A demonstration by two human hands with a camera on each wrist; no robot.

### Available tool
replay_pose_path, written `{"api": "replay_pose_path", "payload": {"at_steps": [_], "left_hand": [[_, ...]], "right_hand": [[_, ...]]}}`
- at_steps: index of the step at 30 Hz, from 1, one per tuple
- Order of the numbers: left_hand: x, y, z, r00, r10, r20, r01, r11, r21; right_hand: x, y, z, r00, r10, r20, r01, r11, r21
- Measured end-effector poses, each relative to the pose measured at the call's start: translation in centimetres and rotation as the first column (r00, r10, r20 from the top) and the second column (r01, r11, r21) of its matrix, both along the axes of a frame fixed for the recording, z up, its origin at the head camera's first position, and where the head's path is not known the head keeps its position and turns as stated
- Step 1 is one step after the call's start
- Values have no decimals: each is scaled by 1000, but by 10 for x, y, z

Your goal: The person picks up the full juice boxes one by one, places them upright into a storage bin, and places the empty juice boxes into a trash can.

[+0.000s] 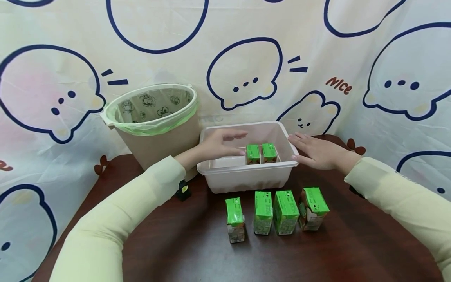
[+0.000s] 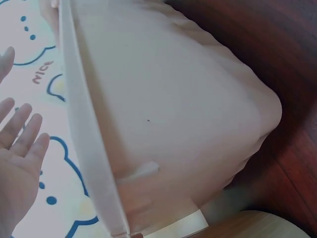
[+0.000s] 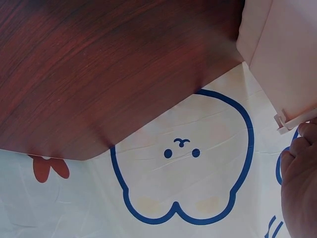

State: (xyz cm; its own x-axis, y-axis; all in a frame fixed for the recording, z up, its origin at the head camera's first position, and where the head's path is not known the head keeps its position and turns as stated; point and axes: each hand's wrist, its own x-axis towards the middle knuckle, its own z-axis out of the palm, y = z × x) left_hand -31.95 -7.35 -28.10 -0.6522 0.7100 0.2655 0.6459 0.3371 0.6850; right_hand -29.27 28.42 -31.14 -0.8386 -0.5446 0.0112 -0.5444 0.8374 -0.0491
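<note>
A pale plastic basin [image 1: 246,180] stands on the table, with two green-topped small cartons [image 1: 269,152] inside it toward the right. My left hand [image 1: 220,145] hovers over the basin's left half, fingers spread and thumb toward the cartons, holding nothing. In the left wrist view, this hand [image 2: 20,168] shows extended fingers beside the basin's rim [image 2: 94,144]. At the basin's right end, my right hand [image 1: 317,152] has straight fingers, their tips right at the rim. The right wrist view catches only part of that hand [image 3: 301,183], beside the basin's corner [image 3: 285,121].
In front of the basin, several more green-topped cartons [image 1: 286,211] stand in a loose row on the dark wooden table [image 1: 190,250]. A beige trash bin [image 1: 160,147] with a green liner stands at the back left. A printed cloth [image 1: 169,66] hangs behind.
</note>
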Motion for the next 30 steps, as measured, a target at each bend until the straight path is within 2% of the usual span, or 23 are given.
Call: {"api": "replay_pose_path", "payload": {"at_steps": [4, 8, 16, 22, 26, 30], "left_hand": [[11, -6, 4, 999, -24, -45, 27, 998, 59], [23, -12, 5, 997, -63, -53, 69, 992, 109], [46, -20, -2, 992, -108, -59, 115, 982, 146], [62, -24, -12, 988, -149, -29, 152, 976, 155], [74, -28, -23, 985, -173, 23, 167, 972, 167], [85, -31, -36, 984, -176, 27, 171, 974, 146]], "right_hand": [[1, 0, 2, 1000, -10, 2, 10, 1000, 3], [2, 0, 3, 1000, -7, -7, 7, 1000, 7], [1, 0, 3, 1000, -7, -8, 7, 1000, 2], [0, -1, 2, 1000, -4, -16, 5, 1000, 6], [0, -1, 1, 1000, -3, -14, 4, 1000, 5], [0, -1, 0, 1000, -1, -11, 1, 1000, 4]]}}
